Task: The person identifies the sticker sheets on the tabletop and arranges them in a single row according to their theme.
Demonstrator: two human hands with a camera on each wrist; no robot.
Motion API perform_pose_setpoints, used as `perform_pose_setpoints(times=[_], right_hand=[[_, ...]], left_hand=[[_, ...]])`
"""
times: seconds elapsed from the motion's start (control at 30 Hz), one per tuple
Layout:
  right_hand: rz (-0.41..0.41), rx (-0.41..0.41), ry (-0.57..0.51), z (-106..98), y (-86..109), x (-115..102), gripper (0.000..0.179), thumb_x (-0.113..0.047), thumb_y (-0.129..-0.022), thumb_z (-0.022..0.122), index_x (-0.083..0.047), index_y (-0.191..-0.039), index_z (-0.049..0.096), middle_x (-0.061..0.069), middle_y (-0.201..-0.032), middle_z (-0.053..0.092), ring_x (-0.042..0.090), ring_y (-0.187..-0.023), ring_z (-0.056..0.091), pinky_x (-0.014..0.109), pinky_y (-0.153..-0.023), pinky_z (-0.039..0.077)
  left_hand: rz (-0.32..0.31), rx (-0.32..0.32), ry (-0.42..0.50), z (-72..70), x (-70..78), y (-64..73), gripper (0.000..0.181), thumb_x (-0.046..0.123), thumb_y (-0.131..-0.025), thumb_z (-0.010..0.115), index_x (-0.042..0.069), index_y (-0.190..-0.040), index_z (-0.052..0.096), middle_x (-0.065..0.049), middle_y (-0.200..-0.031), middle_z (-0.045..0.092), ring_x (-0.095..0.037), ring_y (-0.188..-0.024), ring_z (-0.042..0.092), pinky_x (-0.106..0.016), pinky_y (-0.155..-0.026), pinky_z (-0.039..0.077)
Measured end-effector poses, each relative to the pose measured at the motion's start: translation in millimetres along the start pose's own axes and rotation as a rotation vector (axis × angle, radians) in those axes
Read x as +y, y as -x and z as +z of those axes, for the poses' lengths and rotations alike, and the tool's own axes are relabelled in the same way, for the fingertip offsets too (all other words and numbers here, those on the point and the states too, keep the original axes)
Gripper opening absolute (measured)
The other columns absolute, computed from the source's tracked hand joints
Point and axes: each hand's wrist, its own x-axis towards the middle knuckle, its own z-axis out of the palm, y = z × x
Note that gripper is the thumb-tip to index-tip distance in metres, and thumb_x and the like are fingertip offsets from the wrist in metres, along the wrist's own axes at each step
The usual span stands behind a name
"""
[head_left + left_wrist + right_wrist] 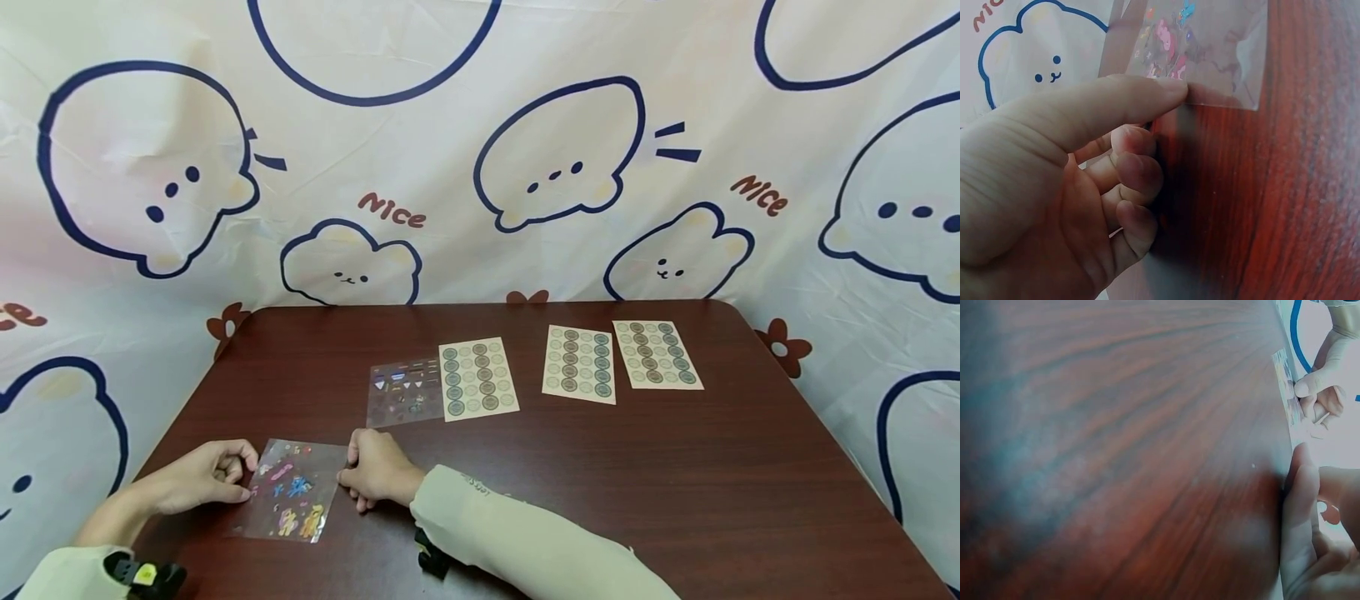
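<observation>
A clear sticker sheet (pixel 296 492) with small colorful cartoon figures spans the space between both hands at the table's front left. My left hand (pixel 201 477) pinches its left edge. In the left wrist view the thumb (pixel 1147 99) lies along the edge of the sheet (pixel 1222 69), and the other fingers curl below. From the opposite side my right hand (pixel 381 468) grips the right edge between thumb and fingers. The right wrist view shows this hand (pixel 1316 537) low against the tabletop, with the left hand (pixel 1329 381) beyond at the far edge of the sheet.
Behind the hands lies another clear sticker sheet (pixel 397 398), partly under a cream sheet of round stickers (pixel 478 379). Two similar cream sheets (pixel 578 364) (pixel 658 356) lie farther right on the dark wooden table (pixel 600 467). A printed cloth (pixel 450 150) hangs around the table.
</observation>
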Motion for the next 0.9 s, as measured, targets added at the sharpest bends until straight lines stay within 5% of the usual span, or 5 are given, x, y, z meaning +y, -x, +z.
perform_pose_setpoints(times=[0.63, 0.9], right_hand=[[-0.041, -0.023, -0.035, -2.5, -0.7, 5.2, 0.031, -0.007, -0.09, 0.073, -0.012, -0.073, 0.048, -0.003, -0.044, 0.052, 0.006, -0.03, 0.05, 0.024, -0.035, 0.046], [-0.074, -0.076, -0.089, -8.1, 1.7, 6.7, 0.025, -0.014, -0.095, 0.069, -0.013, -0.074, 0.054, -0.001, -0.05, 0.056, 0.007, -0.033, 0.052, 0.025, -0.037, 0.047]], left_hand=[[0.005, 0.019, -0.011, -0.7, -0.6, -1.0, 0.027, 0.004, -0.093, 0.068, -0.011, -0.105, 0.049, 0.01, -0.07, 0.046, 0.002, -0.06, 0.045, -0.029, -0.049, 0.035], [-0.086, 0.049, -0.031, 0.2, 3.3, -0.9, 0.02, 0.01, -0.099, 0.06, -0.006, -0.106, 0.05, 0.008, -0.069, 0.049, -0.003, -0.058, 0.047, -0.028, -0.051, 0.041]])
